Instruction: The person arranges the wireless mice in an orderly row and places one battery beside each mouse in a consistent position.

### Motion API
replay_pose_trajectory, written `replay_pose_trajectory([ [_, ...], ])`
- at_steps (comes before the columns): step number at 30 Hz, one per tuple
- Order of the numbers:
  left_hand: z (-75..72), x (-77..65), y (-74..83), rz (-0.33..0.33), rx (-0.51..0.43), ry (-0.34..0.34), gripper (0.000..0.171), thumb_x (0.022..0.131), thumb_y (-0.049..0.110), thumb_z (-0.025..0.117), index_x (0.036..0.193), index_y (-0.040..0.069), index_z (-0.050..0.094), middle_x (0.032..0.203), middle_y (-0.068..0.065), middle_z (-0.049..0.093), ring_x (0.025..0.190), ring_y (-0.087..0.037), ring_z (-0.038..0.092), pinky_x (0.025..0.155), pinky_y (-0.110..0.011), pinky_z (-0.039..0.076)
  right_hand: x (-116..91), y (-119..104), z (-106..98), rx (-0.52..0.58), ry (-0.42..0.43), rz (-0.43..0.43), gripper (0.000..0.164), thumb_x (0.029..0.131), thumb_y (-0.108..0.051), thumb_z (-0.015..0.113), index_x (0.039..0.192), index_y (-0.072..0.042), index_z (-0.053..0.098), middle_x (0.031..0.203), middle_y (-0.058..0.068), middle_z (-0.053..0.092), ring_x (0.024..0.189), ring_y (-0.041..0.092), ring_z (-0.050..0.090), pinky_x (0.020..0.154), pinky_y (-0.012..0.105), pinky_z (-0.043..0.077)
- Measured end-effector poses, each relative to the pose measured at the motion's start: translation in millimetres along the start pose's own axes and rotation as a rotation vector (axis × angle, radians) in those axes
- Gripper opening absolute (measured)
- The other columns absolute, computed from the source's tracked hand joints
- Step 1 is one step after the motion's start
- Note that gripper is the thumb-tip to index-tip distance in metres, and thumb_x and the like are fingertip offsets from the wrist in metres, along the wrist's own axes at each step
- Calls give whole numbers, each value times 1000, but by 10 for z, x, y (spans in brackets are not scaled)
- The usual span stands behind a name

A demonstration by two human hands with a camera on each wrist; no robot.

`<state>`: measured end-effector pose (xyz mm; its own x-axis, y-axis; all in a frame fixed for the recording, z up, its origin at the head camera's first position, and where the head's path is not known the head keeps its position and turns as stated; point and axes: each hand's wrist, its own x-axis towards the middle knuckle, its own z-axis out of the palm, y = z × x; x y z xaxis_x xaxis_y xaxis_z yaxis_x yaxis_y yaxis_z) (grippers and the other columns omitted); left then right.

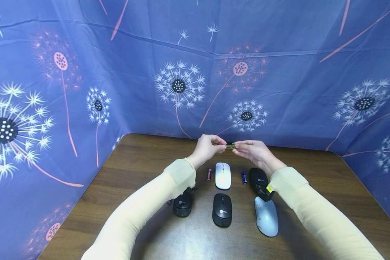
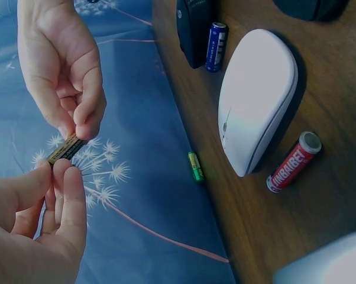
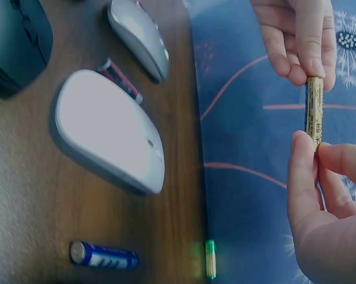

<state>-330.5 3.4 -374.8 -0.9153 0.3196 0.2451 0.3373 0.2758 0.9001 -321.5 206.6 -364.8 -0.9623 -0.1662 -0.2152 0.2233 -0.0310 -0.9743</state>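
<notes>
Between my two hands, over the far edge of the table, is a slim gold-and-black battery [image 3: 314,109]. The left hand [image 1: 208,147] pinches one end of it with thumb and fingertips. At the other end, the right hand [image 1: 255,152] pinches it the same way. In the left wrist view the battery [image 2: 65,149] slants between both sets of fingertips, its ends covered by them. A green battery [image 2: 195,167] lies at the table's far edge, just beyond the white mouse [image 1: 222,176].
A red battery [image 1: 209,174] and a blue battery [image 1: 244,178] flank the white mouse. Nearer stand a black mouse [image 1: 222,210], a pale grey-blue mouse [image 1: 266,216], and black mice under the left forearm [image 1: 182,204] and right wrist [image 1: 258,180]. Patterned blue cloth [image 1: 136,90] hangs behind the table.
</notes>
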Motion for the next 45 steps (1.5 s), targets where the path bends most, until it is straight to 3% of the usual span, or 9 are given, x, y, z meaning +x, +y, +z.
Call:
replay_pose_trajectory([
  [6, -31, -75, -33, 11, -32, 3, 14, 84, 8, 70, 95, 0, 71, 83, -9, 72, 79, -25, 70, 74, -34, 57, -44, 32, 54, 62, 7, 34, 50, 92, -3, 57, 134, 14, 36, 91, 5, 67, 84, 13, 68, 87, 25, 52],
  [9, -48, -125, -46, 9, -42, -3, 12, 83, 7, 70, 94, 1, 71, 82, -9, 72, 79, -26, 70, 70, -30, 57, -66, 59, 87, 104, 8, 28, 42, 92, -2, 57, 129, 12, 42, 90, 5, 68, 83, 13, 68, 87, 25, 52],
  [14, -74, -224, -40, 21, 35, -9, 9, 82, 9, 72, 90, 7, 71, 80, -6, 71, 71, -14, 69, 64, -21, 54, -107, 102, 121, 132, -11, 25, 27, 92, -3, 59, 115, 7, 51, 90, 6, 68, 85, 13, 68, 87, 24, 52],
  [21, -106, -373, -23, 14, 57, -43, 7, 84, 10, 71, 91, 9, 71, 82, -3, 71, 75, -15, 69, 64, -20, 53, -163, 160, 165, 103, -68, 50, 36, 94, -3, 55, 125, 12, 44, 92, 7, 68, 86, 13, 68, 86, 23, 51],
  [28, -166, -539, -16, 21, 109, -82, 6, 84, 12, 71, 89, 12, 71, 79, 2, 70, 69, -7, 65, 57, -19, 50, -224, 216, 243, 63, -117, 44, 30, 94, 2, 52, 121, 14, 48, 92, 8, 69, 87, 14, 68, 85, 25, 52],
  [32, -199, -621, -40, 52, 142, -98, 5, 84, 13, 71, 89, 13, 71, 78, 4, 69, 68, -9, 64, 55, -20, 45, -242, 244, 284, 58, -128, 51, 28, 93, 3, 53, 118, 14, 50, 91, 8, 69, 85, 14, 69, 83, 25, 53],
  [38, -220, -742, -67, 130, 202, -91, 5, 83, 11, 71, 88, 12, 71, 79, 4, 68, 66, -3, 61, 61, -18, 47, -274, 301, 332, 34, -143, 72, 33, 91, 2, 56, 120, 15, 48, 93, 9, 68, 86, 14, 69, 82, 25, 53],
  [45, -226, -892, -118, 219, 206, -88, 5, 82, 7, 72, 85, 9, 70, 84, 1, 67, 69, -3, 61, 62, -18, 51, -337, 363, 399, 11, -171, 79, 37, 89, -1, 61, 119, 16, 49, 95, 11, 67, 86, 15, 69, 82, 27, 54],
])
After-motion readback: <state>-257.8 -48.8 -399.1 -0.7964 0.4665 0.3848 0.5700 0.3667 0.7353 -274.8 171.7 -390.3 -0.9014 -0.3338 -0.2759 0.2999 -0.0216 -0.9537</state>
